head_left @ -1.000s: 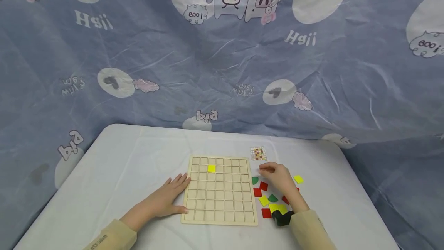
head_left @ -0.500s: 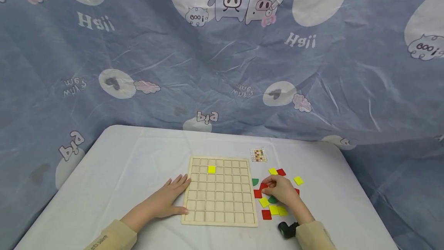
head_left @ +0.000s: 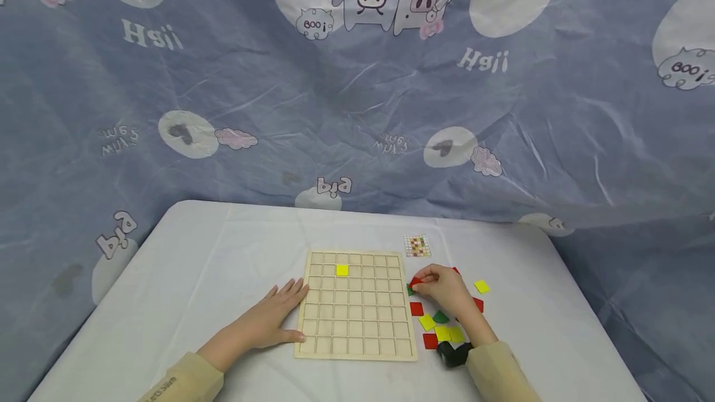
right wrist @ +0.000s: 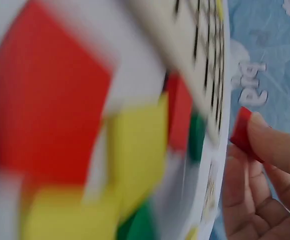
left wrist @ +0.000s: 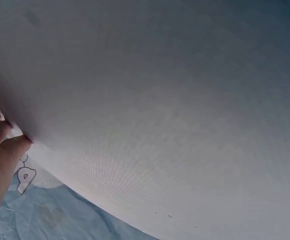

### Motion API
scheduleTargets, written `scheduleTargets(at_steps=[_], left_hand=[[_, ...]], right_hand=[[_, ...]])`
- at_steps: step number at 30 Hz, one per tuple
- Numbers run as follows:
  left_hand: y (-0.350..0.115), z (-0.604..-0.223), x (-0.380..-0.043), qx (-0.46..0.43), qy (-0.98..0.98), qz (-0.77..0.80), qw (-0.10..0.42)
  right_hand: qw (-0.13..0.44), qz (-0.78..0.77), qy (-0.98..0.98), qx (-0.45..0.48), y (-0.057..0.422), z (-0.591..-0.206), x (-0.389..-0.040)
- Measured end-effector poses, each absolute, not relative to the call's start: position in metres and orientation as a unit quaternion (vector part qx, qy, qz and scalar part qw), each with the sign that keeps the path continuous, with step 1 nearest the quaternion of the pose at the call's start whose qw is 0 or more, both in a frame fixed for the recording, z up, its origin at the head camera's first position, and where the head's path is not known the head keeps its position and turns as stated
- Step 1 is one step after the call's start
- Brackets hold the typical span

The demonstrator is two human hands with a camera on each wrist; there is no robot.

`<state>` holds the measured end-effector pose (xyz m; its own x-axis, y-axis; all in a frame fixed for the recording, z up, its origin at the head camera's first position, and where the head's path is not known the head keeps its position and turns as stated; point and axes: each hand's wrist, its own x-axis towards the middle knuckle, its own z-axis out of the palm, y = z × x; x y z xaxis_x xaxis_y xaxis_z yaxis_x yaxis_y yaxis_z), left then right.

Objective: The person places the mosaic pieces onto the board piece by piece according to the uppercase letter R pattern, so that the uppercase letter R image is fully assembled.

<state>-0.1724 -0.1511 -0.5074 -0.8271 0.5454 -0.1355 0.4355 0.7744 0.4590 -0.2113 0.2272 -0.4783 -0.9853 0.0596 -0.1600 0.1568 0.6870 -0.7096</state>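
Observation:
A wooden grid board [head_left: 355, 315] lies on the white table, with one yellow square tile [head_left: 342, 270] in a cell of its second row. My left hand [head_left: 268, 320] rests spread at the board's left edge, fingertips and thumb touching the frame. To the right of the board, my right hand [head_left: 447, 290] pinches a red square tile [right wrist: 241, 132] between thumb and fingers, raised off the table. Beneath that hand a green quarter-round tile [head_left: 410, 290] is partly covered. Another red tile [head_left: 416, 309] lies beside the board's right edge.
Several loose tiles, such as a yellow tile [head_left: 427, 322] and a green piece [head_left: 440, 317], lie right of the board. A small printed pattern card [head_left: 417, 245] sits behind them. A black object [head_left: 454, 354] shows by the right sleeve. Patterned cloth [head_left: 357, 92] hangs behind the table.
My right hand came down to the loose tiles, took hold of a red tile and lifted it up and left toward the board's right edge. My left hand stayed in place.

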Motion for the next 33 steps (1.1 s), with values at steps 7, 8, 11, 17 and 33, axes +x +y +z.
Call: scheduleTargets(at_steps=[7, 8, 11, 17, 33], left_hand=[[-0.152, -0.507, -0.175, 0.267, 0.93, 0.219, 0.125], [-0.152, -0.507, -0.175, 0.267, 0.93, 0.219, 0.126], [-0.152, -0.508, -0.174, 0.266, 0.93, 0.221, 0.126], [-0.151, -0.507, -0.172, 0.267, 0.929, 0.224, 0.127], [-0.151, -0.51, -0.172, 0.263, 0.931, 0.22, 0.127]], right_hand=[[0.033, -0.449, 0.893, 0.004, 0.178, -0.472, -0.231], [0.034, -0.455, 0.89, -0.003, 0.171, -0.472, -0.233], [0.038, -0.456, 0.889, -0.022, 0.153, -0.473, -0.239], [0.042, -0.43, 0.899, -0.07, 0.133, -0.48, -0.245], [0.028, -0.34, 0.936, -0.086, 0.114, -0.487, -0.248]])
